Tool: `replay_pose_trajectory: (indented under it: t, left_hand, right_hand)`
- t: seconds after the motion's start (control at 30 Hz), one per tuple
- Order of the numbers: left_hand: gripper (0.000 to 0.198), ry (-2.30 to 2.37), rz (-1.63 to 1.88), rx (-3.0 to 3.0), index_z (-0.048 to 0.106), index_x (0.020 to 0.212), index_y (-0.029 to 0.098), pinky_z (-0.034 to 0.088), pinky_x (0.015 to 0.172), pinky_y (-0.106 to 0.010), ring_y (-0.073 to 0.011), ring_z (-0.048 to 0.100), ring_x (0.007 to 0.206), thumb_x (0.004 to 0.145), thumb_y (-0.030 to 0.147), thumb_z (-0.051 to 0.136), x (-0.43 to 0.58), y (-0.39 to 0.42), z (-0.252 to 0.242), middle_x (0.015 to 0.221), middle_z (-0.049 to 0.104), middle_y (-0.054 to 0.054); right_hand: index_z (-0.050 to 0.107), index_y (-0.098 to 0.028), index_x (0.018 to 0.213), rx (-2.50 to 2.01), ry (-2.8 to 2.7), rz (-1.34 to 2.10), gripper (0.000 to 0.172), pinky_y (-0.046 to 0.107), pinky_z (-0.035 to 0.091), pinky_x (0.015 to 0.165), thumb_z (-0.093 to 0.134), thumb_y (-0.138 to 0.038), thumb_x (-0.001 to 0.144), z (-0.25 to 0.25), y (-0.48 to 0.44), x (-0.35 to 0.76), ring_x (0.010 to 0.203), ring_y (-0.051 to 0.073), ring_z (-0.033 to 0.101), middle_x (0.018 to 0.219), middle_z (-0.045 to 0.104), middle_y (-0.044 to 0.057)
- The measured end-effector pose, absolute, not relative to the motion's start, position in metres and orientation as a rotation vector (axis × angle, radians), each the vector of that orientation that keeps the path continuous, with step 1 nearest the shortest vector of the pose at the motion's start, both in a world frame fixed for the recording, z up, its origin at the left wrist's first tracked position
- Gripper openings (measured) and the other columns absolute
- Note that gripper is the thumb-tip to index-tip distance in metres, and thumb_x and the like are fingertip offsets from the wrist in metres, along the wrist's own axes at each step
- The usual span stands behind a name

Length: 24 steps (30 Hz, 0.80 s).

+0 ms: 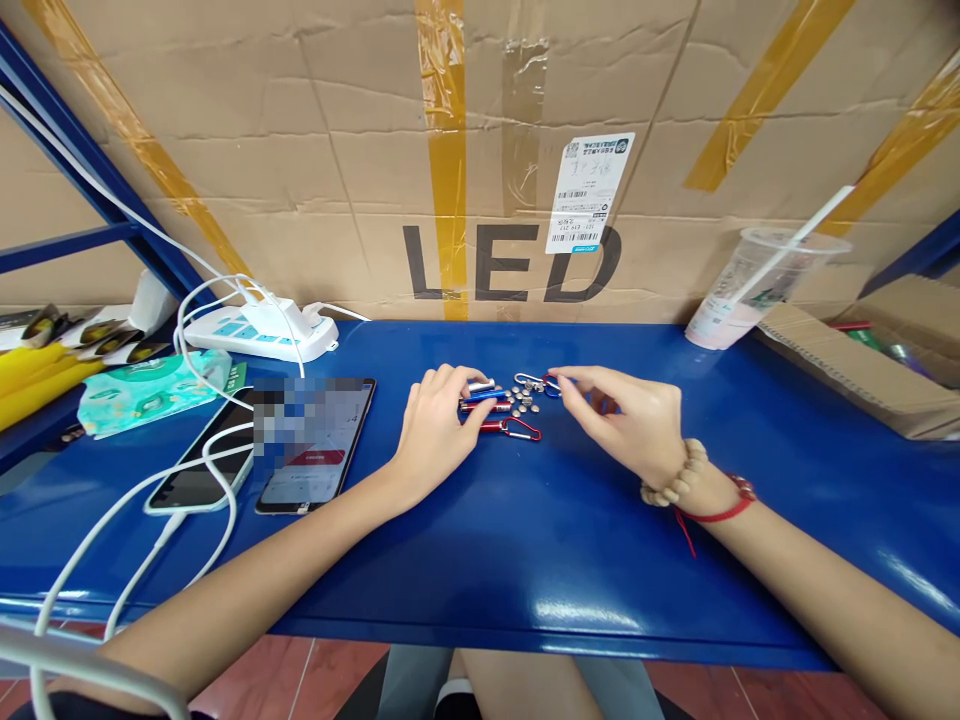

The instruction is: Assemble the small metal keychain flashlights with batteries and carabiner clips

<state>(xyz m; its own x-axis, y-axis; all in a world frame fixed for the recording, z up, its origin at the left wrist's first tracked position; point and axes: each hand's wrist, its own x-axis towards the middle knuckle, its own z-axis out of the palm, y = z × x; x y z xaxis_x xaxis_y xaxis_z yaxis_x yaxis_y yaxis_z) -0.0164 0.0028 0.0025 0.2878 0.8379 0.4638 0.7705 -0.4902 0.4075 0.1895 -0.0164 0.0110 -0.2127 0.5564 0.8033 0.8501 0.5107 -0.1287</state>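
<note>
My left hand (439, 430) curls with thumb and fingers around the ends of a small group of keychain flashlights, slim metal tubes in silver, blue (486, 395) and red (487, 407). Nearer to me lies a red carabiner (523, 430), clipped to another red tube partly under my left thumb. Several small silver button cells (523, 400) are scattered on the blue table between my hands. My right hand (630, 410) pinches a blue carabiner (552, 387) between thumb and forefinger. Beside it, at the back of the cells, lies a silver carabiner (529, 379).
Two phones (319, 450) with white cables lie at the left, before a white power strip (262, 330) and a green tissue pack (150, 390). A plastic cup (720, 310) with a straw and an open cardboard box (862, 375) stand at the right. A large carton (337, 150) closes off the back.
</note>
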Motion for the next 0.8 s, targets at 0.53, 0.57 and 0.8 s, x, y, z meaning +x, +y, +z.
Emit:
replay_pose_trajectory:
  t: [0.53,0.57,0.8]
  left_hand:
    - [0.019,1.649,0.701,2.519,0.071,0.086,0.024,0.034,0.071,-0.032,-0.0200,0.049,0.087,0.080,0.039,0.060,-0.023,0.011,0.005,0.087,0.061,-0.003]
    - [0.020,1.652,0.700,2.514,0.071,0.085,0.024,0.034,0.071,-0.032,-0.0201,0.049,0.087,0.080,0.040,0.061,-0.023,0.012,0.005,0.087,0.061,-0.003]
    - [0.019,1.652,0.766,2.533,0.072,0.081,0.024,0.033,0.070,-0.032,-0.0200,0.049,0.086,0.080,0.040,0.061,-0.024,0.011,0.005,0.085,0.062,-0.003]
  right_hand:
    - [0.069,-0.028,0.095,-1.351,-2.380,-0.189,0.020,0.023,0.045,0.059,0.051,-0.033,0.087,0.001,-0.005,0.200,0.087,0.016,0.057,0.096,0.064,0.001]
    - [0.069,-0.029,0.096,-1.374,-2.385,-0.186,0.020,0.024,0.045,0.059,0.051,-0.034,0.087,0.001,-0.005,0.200,0.088,0.016,0.057,0.096,0.063,0.001]
    - [0.072,-0.027,0.086,-1.460,-2.347,-0.148,0.019,0.026,0.047,0.063,0.054,-0.035,0.085,0.002,-0.006,0.196,0.086,0.017,0.058,0.093,0.065,0.002]
